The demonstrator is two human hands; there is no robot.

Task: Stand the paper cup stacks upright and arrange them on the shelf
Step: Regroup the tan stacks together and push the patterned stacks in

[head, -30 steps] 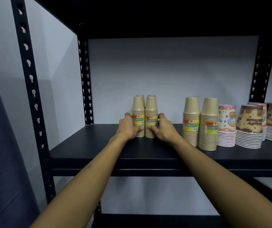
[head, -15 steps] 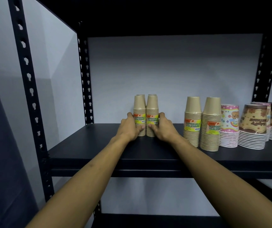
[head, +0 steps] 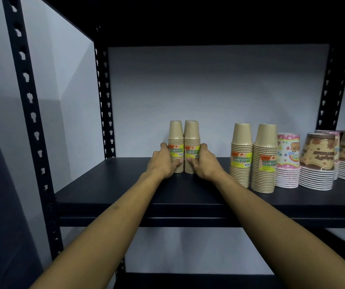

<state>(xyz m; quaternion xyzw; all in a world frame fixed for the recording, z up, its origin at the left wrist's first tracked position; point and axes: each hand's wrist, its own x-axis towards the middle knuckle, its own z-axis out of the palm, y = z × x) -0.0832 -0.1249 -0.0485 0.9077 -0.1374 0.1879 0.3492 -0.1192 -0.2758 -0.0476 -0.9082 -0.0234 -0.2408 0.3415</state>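
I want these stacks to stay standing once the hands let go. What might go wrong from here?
1. The two small kraft stacks are tall and narrow, pressed together between the left hand and right hand. Letting go unevenly might tip one.
2. At least one more stack hides right behind them; a push backward may topple it.
3. The right forearm passes close to the larger kraft stacks, so pulling back carelessly might brush them.
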